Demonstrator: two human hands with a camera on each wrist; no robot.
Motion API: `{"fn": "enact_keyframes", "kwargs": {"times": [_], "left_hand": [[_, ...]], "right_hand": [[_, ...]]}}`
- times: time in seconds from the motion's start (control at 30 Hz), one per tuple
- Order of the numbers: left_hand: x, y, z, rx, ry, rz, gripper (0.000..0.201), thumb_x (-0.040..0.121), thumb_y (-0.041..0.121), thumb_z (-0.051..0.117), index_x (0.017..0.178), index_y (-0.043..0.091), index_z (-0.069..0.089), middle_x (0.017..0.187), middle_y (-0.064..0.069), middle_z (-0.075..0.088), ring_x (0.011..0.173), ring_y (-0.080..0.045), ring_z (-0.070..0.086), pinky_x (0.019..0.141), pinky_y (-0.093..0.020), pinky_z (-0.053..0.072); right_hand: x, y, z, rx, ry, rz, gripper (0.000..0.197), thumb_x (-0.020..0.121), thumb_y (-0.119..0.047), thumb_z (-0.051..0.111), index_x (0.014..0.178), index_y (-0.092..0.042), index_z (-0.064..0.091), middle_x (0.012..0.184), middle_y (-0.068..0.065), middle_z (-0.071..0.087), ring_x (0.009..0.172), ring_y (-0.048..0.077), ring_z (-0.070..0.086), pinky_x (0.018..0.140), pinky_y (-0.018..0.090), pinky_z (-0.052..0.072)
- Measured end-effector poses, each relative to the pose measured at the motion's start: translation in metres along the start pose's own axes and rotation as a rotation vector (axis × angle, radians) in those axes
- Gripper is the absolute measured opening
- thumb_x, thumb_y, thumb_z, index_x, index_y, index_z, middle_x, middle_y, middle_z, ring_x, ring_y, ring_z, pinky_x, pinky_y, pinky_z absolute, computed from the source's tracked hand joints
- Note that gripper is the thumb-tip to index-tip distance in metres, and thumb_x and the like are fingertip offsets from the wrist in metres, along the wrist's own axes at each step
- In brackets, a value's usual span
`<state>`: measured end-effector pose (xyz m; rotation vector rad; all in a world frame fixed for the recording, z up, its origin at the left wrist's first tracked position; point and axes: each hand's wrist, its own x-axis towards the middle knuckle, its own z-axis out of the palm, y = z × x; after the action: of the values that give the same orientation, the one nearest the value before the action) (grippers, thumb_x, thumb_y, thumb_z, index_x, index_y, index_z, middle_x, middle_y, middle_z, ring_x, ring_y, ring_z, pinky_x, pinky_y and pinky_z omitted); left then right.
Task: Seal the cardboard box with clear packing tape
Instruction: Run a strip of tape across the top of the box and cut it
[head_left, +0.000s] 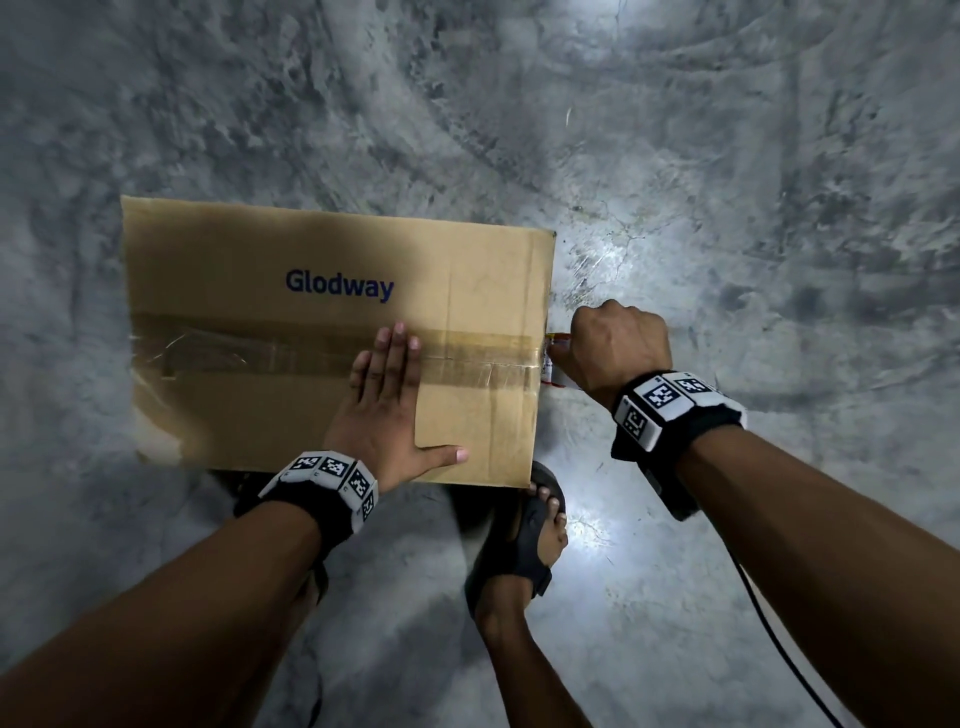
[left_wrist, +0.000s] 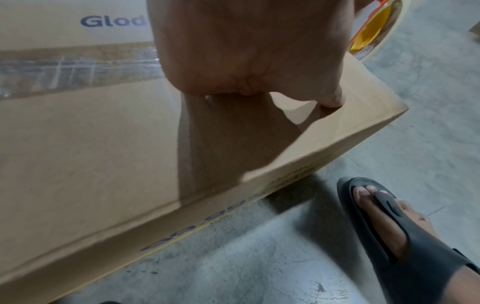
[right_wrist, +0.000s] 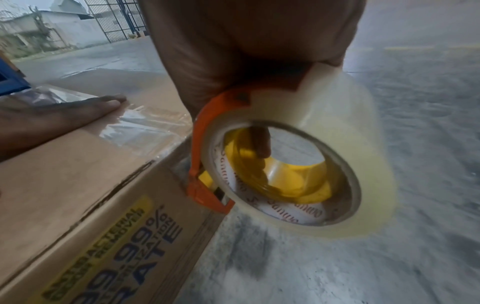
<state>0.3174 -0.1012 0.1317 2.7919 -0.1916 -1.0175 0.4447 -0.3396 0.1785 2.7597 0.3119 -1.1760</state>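
Cardboard box (head_left: 332, 270): set on a concrete floor (head_left: 727, 156), flaps closed; "Glodway" is printed on top
Clear tape strip (head_left: 467, 356): laid along the top seam, reaching the right edge
Left hand (head_left: 387, 400): pressed flat on the box top, fingers straight over the strip; nothing is gripped
Right hand (head_left: 618, 348): clenched around a tape roll (right_wrist: 324, 164) in an orange dispenser (right_wrist: 205, 170), held against the right side of the box
Sandalled foot (head_left: 530, 535): placed just beside the near right corner

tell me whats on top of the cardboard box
On the cardboard box lies a clear tape strip along the centre seam, with the left hand pressed flat over it. The seam under the palm and the box's contents are hidden.
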Motion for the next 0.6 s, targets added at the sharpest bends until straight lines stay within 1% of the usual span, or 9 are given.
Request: {"fn": "enact_keyframes", "kwargs": {"times": [0.07,0.17,0.23,0.33,0.4,0.47,0.53,0.57,0.6], "left_hand": [[0.0,0.0,0.0,0.001,0.006,-0.003,0.141,0.064,0.096,0.038,0.149,0.004,-0.027,0.157,-0.016,-0.035,0.147,-0.028,-0.031,0.116,-0.037,-0.025],[-0.001,0.0,0.001,0.002,-0.002,0.001,0.141,0.064,0.095,0.039,0.149,0.003,-0.026,0.158,-0.016,-0.033,0.148,-0.029,-0.029,0.118,-0.039,-0.021],[0.0,0.0,0.0,0.009,0.003,0.005,0.142,0.064,0.095,0.041,0.149,0.002,-0.025,0.159,-0.018,-0.031,0.148,-0.031,-0.027,0.119,-0.041,-0.018],[-0.002,0.011,-0.008,0.029,0.008,-0.015,0.145,0.062,0.092,0.047,0.15,-0.001,-0.019,0.159,-0.022,-0.027,0.148,-0.036,-0.024,0.122,-0.048,-0.011],[-0.002,0.03,-0.02,0.027,0.042,0.005,0.135,0.067,0.087,0.047,0.154,0.001,-0.01,0.162,-0.022,-0.018,0.15,-0.038,-0.016,0.122,-0.051,-0.005],[0.006,0.056,-0.032,0.099,0.074,0.156,0.111,0.082,0.077,0.041,0.156,0.01,-0.007,0.164,-0.015,-0.015,0.151,-0.037,-0.015,0.123,-0.053,0.0],[0.02,0.086,-0.037,0.178,0.04,0.38,0.088,0.093,0.066,0.032,0.157,0.016,-0.002,0.165,-0.01,-0.016,0.15,-0.035,-0.019,0.122,-0.055,0.0],[0.028,0.098,-0.038,0.241,-0.005,0.465,0.08,0.095,0.063,0.027,0.156,0.015,0.007,0.165,-0.01,-0.011,0.15,-0.035,-0.019,0.121,-0.056,-0.001],[0.036,0.108,-0.036,0.316,-0.051,0.509,0.076,0.096,0.062,0.022,0.154,0.014,0.018,0.166,-0.011,-0.002,0.15,-0.036,-0.017,0.12,-0.058,-0.003]], "right_hand": [[0.003,-0.005,0.0,-0.036,0.0,0.002,0.037,0.103,-0.04,0.056,0.117,-0.009,0.072,0.117,0.016,0.073,0.108,0.037,0.071,0.073,0.036,0.039],[0.006,-0.009,0.009,-0.102,-0.048,0.001,0.026,0.101,-0.025,0.058,0.117,-0.012,0.073,0.118,0.012,0.074,0.107,0.035,0.073,0.071,0.034,0.039],[0.005,-0.006,0.017,-0.075,-0.076,0.038,0.026,0.102,-0.027,0.058,0.118,-0.012,0.072,0.119,0.012,0.074,0.108,0.035,0.073,0.072,0.034,0.039],[-0.001,0.001,0.025,-0.024,-0.073,0.09,0.027,0.101,-0.027,0.057,0.114,-0.008,0.072,0.115,0.015,0.073,0.105,0.037,0.072,0.072,0.034,0.04],[-0.009,0.008,0.028,0.008,-0.063,0.119,0.028,0.099,-0.028,0.058,0.111,-0.008,0.073,0.111,0.017,0.073,0.102,0.037,0.072,0.072,0.035,0.04],[-0.015,0.017,0.03,0.028,-0.05,0.141,0.03,0.099,-0.031,0.058,0.11,-0.008,0.074,0.11,0.017,0.074,0.101,0.038,0.073,0.071,0.035,0.041],[-0.021,0.028,0.034,0.04,-0.034,0.149,0.033,0.099,-0.034,0.059,0.109,-0.007,0.074,0.109,0.018,0.075,0.1,0.038,0.073,0.071,0.036,0.041],[-0.024,0.033,0.037,0.042,-0.028,0.155,0.034,0.099,-0.036,0.06,0.107,-0.006,0.075,0.109,0.018,0.076,0.1,0.038,0.074,0.071,0.036,0.041],[-0.028,0.039,0.04,0.042,-0.022,0.159,0.035,0.099,-0.038,0.06,0.107,-0.006,0.075,0.108,0.018,0.076,0.099,0.038,0.074,0.07,0.036,0.041]]}}
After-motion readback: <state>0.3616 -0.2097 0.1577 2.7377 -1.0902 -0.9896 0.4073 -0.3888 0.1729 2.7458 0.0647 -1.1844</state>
